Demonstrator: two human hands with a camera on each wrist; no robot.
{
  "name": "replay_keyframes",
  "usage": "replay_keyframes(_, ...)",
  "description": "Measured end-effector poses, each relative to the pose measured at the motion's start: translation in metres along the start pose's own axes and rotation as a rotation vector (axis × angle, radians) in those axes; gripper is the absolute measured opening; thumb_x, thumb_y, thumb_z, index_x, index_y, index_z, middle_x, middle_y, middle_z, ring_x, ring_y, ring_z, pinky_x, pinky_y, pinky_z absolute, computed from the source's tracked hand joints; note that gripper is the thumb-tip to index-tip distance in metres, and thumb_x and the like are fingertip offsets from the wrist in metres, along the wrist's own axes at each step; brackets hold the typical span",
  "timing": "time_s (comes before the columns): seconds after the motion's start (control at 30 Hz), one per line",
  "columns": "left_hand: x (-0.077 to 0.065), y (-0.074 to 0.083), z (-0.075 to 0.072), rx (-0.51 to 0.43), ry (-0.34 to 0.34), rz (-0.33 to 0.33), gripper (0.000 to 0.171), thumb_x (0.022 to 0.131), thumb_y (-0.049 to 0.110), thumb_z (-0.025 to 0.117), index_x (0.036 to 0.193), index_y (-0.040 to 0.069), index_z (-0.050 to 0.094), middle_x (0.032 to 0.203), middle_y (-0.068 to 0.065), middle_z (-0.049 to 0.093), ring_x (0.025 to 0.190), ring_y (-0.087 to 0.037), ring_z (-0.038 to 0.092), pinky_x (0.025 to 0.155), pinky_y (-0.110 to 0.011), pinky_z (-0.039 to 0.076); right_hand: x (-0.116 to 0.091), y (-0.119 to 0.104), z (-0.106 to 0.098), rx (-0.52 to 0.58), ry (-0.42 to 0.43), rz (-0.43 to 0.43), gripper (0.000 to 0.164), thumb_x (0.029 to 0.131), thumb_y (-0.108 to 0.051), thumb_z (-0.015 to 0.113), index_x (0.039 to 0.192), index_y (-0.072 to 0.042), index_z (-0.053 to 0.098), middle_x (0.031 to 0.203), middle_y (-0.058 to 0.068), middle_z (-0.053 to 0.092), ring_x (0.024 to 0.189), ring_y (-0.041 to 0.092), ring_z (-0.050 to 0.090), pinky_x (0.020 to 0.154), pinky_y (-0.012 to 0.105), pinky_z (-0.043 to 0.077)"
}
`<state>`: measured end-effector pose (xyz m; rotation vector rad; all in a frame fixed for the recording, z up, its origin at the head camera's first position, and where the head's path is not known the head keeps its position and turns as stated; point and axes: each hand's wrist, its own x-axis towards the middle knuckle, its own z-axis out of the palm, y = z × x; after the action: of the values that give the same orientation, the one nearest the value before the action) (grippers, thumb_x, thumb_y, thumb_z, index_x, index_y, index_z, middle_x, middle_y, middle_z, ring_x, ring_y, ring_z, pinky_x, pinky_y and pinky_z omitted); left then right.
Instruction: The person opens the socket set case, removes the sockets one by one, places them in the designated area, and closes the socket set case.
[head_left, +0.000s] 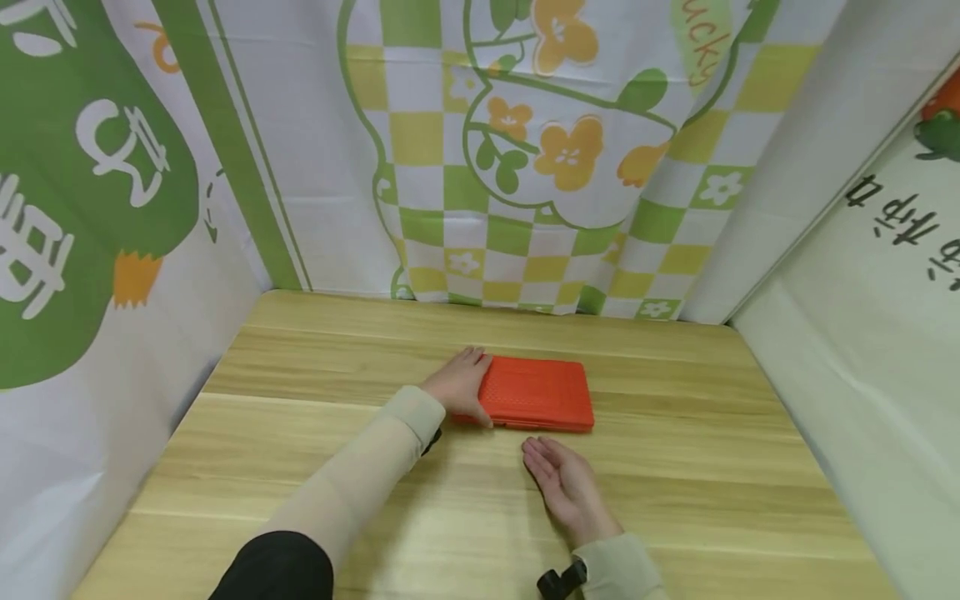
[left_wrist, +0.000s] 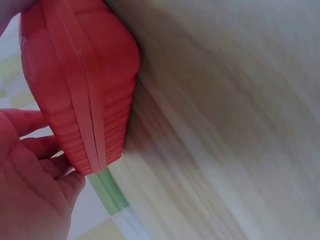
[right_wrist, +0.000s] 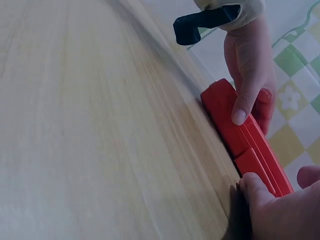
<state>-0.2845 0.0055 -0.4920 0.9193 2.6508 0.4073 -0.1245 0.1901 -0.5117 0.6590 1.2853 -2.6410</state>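
Note:
A flat red plastic case point(head_left: 540, 393), its lid textured, lies closed on the wooden table. My left hand point(head_left: 459, 387) grips its left end, thumb at the front side and fingers at the back. Seen from the left wrist, the fingers reach round the ribbed end of the red case point(left_wrist: 80, 85), where a seam runs along the side. Just in front of the case is my right hand point(head_left: 566, 487), fingers together and fairly straight. From the right wrist, the right hand's fingertips point(right_wrist: 254, 182) are right at the latch point(right_wrist: 252, 162) on the front side.
The wooden table point(head_left: 300, 350) has light planks and rounded back corners. Behind it hangs a checked, flowered cloth point(head_left: 540, 258). Printed white sheets stand along the left point(head_left: 75, 442) and right point(head_left: 862, 358) sides. Black bands with camera mounts point(head_left: 562, 579) are on the wrists.

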Motion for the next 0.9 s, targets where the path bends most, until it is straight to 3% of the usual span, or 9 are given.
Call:
replay_keyframes(0.2, -0.003, 0.003, -0.009, 0.042, -0.031, -0.012, 0.121, 0.073, 0.049, 0.092, 0.162, 0.002, 0.026, 0.168, -0.019, 0.022, 0.155, -0.032, 0.018, 0.124, -0.038, 0.019, 0.003, 0.002, 0.007, 0.091, 0.008, 0.019, 0.057, 0.113, -0.008, 0.033, 0.158, 0.014, 0.007, 0.162, 0.036, 0.014, 0.151, 0.042, 0.023, 0.120, 0.039, 0.028)
replay_keyframes(0.53, 0.003, 0.003, -0.015, -0.013, -0.054, -0.038, 0.117, 0.073, 0.047, 0.093, 0.162, 0.004, 0.029, 0.166, -0.018, 0.028, 0.151, -0.031, 0.029, 0.120, -0.038, 0.028, 0.010, 0.004, 0.017, 0.209, 0.060, 0.023, 0.057, 0.113, -0.009, 0.033, 0.161, 0.008, 0.008, 0.165, 0.030, 0.009, 0.153, 0.038, 0.021, 0.120, 0.037, 0.028)
replay_keyframes(0.9, 0.000, 0.006, -0.019, -0.017, -0.077, -0.069, 0.115, 0.077, 0.048, 0.091, 0.163, 0.007, 0.028, 0.167, -0.015, 0.026, 0.152, -0.029, 0.028, 0.120, -0.037, 0.029, 0.025, 0.007, 0.026, 0.219, 0.142, 0.025, 0.063, 0.113, -0.015, 0.040, 0.162, 0.006, 0.006, 0.166, 0.027, 0.011, 0.152, 0.036, 0.023, 0.119, 0.037, 0.031)
